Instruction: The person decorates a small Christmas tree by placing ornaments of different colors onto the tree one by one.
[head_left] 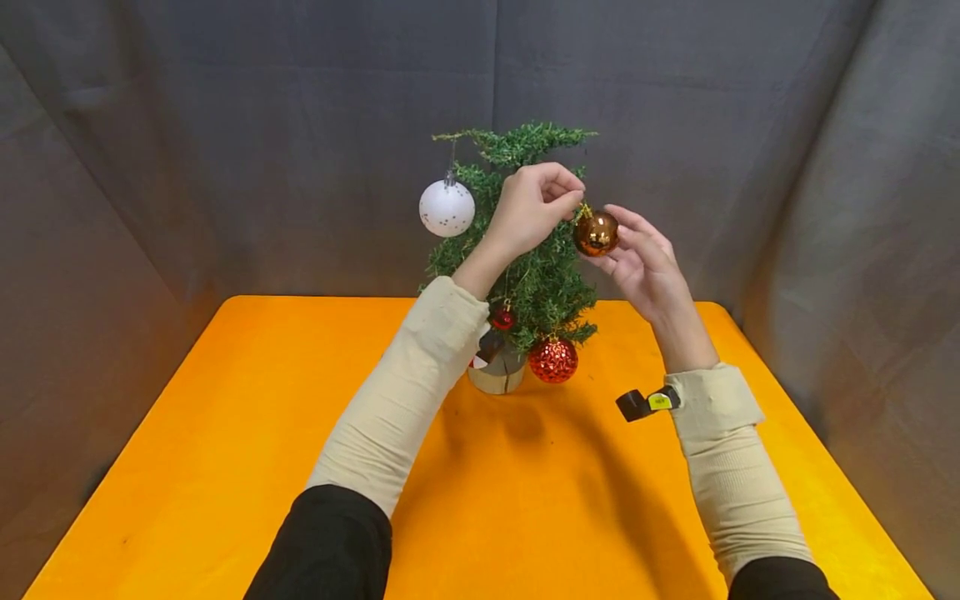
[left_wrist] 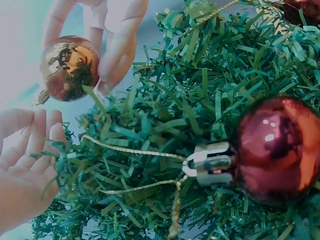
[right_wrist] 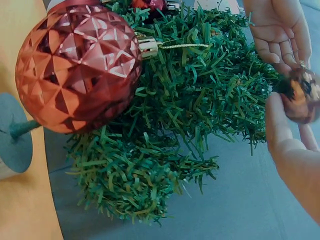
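A shiny copper-gold bauble (head_left: pixel 597 234) is held beside the right side of a small artificial Christmas tree (head_left: pixel 551 279). The fingers and thumb of my right hand (head_left: pixel 647 265) grip the ball from its right side. My left hand (head_left: pixel 531 208) reaches across the tree, its thumb and fingertips pinching the thin gold string at the bauble's cap. In the left wrist view, the bauble (left_wrist: pixel 70 69) sits between the right fingers, with the left hand (left_wrist: pixel 22 172) at its string. The right wrist view shows the bauble (right_wrist: pixel 302 95) at the far right edge.
From the tree's left branch hangs a white speckled bauble (head_left: pixel 447 208). Lower down hang a faceted red bauble (head_left: pixel 553 361) and a small red bauble (head_left: pixel 503 317). The tree's round base (head_left: pixel 497 379) stands on an orange table (head_left: pixel 300 375), with grey curtains (head_left: pixel 300 150) behind.
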